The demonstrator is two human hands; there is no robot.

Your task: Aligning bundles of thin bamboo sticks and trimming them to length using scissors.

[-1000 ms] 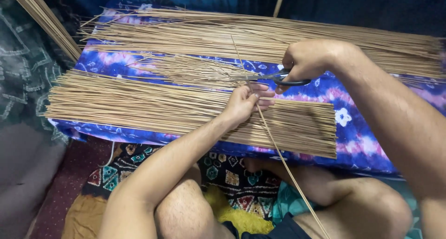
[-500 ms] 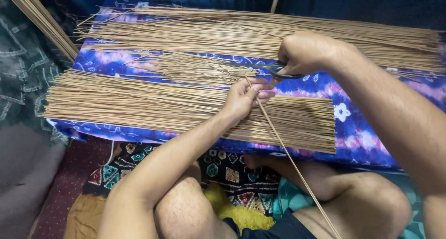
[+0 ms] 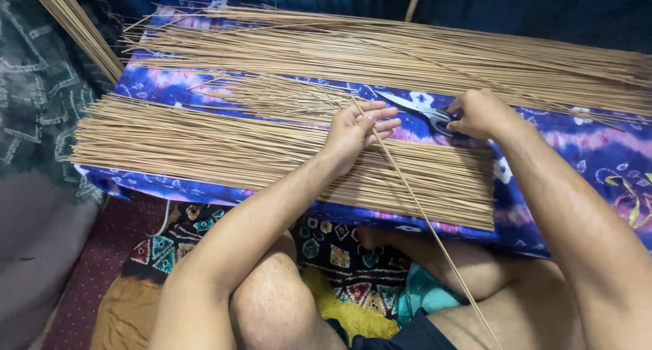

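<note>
My left hand (image 3: 358, 128) pinches one thin tan stick (image 3: 421, 214) near its top end; the stick slants down to the right across my lap. My right hand (image 3: 481, 113) grips the dark handles of a pair of scissors (image 3: 415, 108), whose blades lie open on the blue patterned cloth (image 3: 577, 160), pointing left toward the stick's tip. A flat layer of cut sticks (image 3: 224, 149) lies under my left hand. A longer bundle of sticks (image 3: 407, 51) lies further back, and a small loose heap of short sticks (image 3: 285, 98) sits between the two.
The cloth covers a low board in front of my crossed legs. Another bundle of long sticks (image 3: 75, 24) leans at the upper left. A patterned mat (image 3: 333, 255) lies under my legs. One upright stick (image 3: 414, 0) stands at the back.
My right hand with the scissors has moved right and down onto the cloth, away from the stick's tip. My left hand still holds the same stick.
</note>
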